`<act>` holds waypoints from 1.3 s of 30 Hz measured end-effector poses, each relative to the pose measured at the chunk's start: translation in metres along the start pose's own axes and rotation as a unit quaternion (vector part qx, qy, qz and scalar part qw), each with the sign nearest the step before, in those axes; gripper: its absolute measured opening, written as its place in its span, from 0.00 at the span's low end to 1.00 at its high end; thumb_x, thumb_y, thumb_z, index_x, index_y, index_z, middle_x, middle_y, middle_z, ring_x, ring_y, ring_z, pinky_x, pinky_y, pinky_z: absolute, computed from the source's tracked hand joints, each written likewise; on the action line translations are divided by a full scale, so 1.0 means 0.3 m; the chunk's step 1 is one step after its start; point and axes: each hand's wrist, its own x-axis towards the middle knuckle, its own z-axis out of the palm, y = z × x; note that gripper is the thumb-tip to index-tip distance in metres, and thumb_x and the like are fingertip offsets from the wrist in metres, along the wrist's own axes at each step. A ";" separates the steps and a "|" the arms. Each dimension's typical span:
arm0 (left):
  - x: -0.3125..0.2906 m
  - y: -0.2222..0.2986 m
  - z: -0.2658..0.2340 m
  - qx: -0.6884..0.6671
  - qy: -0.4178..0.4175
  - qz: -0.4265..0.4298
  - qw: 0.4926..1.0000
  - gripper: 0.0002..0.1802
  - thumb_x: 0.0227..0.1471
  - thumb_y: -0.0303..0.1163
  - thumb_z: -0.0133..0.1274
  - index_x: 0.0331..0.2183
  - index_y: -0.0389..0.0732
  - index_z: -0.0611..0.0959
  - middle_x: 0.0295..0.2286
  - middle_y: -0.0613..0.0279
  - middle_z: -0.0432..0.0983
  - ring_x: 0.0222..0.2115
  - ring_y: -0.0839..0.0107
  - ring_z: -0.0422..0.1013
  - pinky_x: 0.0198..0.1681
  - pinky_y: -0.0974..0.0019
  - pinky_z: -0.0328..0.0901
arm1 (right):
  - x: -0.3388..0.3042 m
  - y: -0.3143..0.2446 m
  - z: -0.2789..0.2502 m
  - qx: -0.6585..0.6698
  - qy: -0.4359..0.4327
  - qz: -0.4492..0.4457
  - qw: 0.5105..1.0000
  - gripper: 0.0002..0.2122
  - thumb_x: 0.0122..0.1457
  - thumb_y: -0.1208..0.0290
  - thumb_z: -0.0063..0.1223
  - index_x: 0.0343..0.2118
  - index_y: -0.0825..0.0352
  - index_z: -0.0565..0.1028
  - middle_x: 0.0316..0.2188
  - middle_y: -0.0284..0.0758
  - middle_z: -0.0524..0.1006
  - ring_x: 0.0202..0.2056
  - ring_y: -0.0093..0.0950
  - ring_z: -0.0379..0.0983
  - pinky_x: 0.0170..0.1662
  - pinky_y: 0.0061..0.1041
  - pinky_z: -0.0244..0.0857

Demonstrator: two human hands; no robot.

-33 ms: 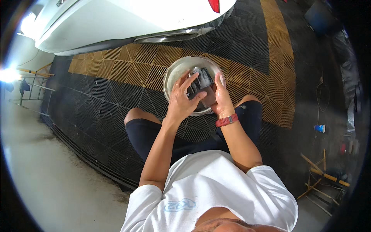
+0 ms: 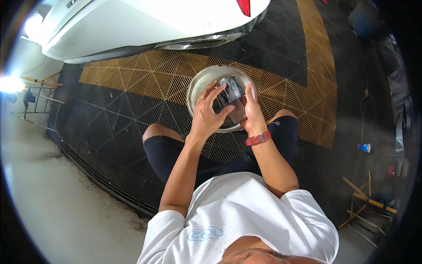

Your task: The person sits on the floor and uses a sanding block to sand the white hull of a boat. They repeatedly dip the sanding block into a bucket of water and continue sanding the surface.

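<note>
A boxy rectangular object [image 2: 232, 92], dark with a wet, whitish shine at its far end and dull brown-grey at its near end, is held over a round pale metal basin [image 2: 192, 86]. My left hand [image 2: 206, 113] grips its left side, fingers spread along the edge and the thumb across its near part. Against the right side presses my right hand [image 2: 252, 112], thumb pointing up and the palm partly underneath. The right hand's other fingers are hidden. What kind of object this is, I cannot tell.
A white car's rear end [image 2: 145, 26] stands just beyond the basin. Black and tan ribbed floor tiles [image 2: 132, 110] lie around me. To the right are a blue cup [image 2: 364, 148] and a yellow-legged stand [image 2: 369, 200]; another metal frame [image 2: 41, 99] is at the left.
The boxy object's far end looks slightly tilted compared with before. Both hands keep nearly the same hold, and the whole view has shifted a little.
</note>
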 end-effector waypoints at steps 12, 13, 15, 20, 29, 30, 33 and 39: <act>0.020 -0.143 0.015 -0.594 0.110 -0.282 0.745 0.17 0.75 0.35 0.49 0.58 0.39 0.74 0.49 0.60 0.78 0.51 0.64 0.77 0.61 0.50 0.75 | -0.004 -0.030 -0.124 -0.038 -0.065 0.004 0.997 0.30 0.76 0.45 0.49 0.65 0.69 0.72 0.52 0.40 0.82 0.49 0.34 0.82 0.46 0.40 0.82; 0.016 -0.148 0.015 -0.595 0.112 -0.275 0.747 0.15 0.75 0.34 0.50 0.58 0.40 0.74 0.49 0.61 0.78 0.51 0.65 0.77 0.61 0.50 0.76 | -0.009 -0.015 -0.129 -0.043 -0.048 0.001 0.998 0.29 0.76 0.45 0.49 0.65 0.68 0.72 0.52 0.40 0.82 0.50 0.35 0.82 0.47 0.41 0.82; 0.014 -0.148 0.023 -0.599 0.112 -0.260 0.749 0.13 0.73 0.31 0.52 0.56 0.43 0.75 0.49 0.62 0.78 0.51 0.66 0.77 0.61 0.51 0.76 | -0.019 0.008 -0.131 -0.054 -0.010 -0.008 0.998 0.28 0.76 0.46 0.49 0.64 0.68 0.72 0.52 0.40 0.82 0.51 0.36 0.82 0.49 0.42 0.82; 0.013 -0.096 0.061 -0.546 0.079 -0.266 0.790 0.19 0.67 0.24 0.59 0.56 0.47 0.75 0.47 0.65 0.78 0.48 0.71 0.78 0.55 0.57 0.78 | -0.027 0.040 -0.064 0.000 -0.034 -0.014 0.999 0.23 0.70 0.62 0.65 0.60 0.68 0.71 0.52 0.37 0.79 0.51 0.31 0.80 0.52 0.45 0.83; -0.005 -0.013 0.019 -0.078 0.134 -0.070 0.985 0.28 0.65 0.25 0.62 0.64 0.35 0.77 0.57 0.48 0.77 0.56 0.63 0.73 0.55 0.59 0.73 | -0.020 0.021 0.031 -0.097 -0.033 -0.089 0.991 0.18 0.71 0.73 0.63 0.60 0.67 0.72 0.51 0.33 0.79 0.49 0.22 0.77 0.51 0.28 0.78; 0.002 -0.005 -0.002 -0.217 0.023 -0.155 0.963 0.27 0.70 0.29 0.59 0.66 0.34 0.76 0.62 0.49 0.74 0.60 0.66 0.71 0.57 0.60 0.72 | -0.023 0.021 0.041 -0.103 -0.044 -0.090 0.990 0.17 0.72 0.71 0.62 0.59 0.67 0.73 0.51 0.32 0.80 0.48 0.22 0.77 0.51 0.27 0.77; 0.010 -0.008 0.023 -0.417 -0.006 -0.188 0.890 0.37 0.74 0.38 0.55 0.73 0.29 0.63 0.64 0.53 0.72 0.65 0.65 0.67 0.68 0.62 0.61 | 0.009 0.025 0.032 -0.112 -0.056 -0.081 0.989 0.16 0.74 0.65 0.61 0.58 0.68 0.75 0.49 0.30 0.80 0.47 0.20 0.76 0.51 0.27 0.75; -0.011 -0.074 0.007 -0.427 -0.034 -0.217 0.877 0.27 0.74 0.41 0.54 0.66 0.37 0.73 0.56 0.65 0.76 0.59 0.73 0.70 0.65 0.64 0.63 | 0.021 0.064 0.025 -0.306 -0.059 -0.178 0.933 0.15 0.72 0.67 0.62 0.55 0.70 0.77 0.49 0.34 0.81 0.50 0.24 0.75 0.56 0.29 0.70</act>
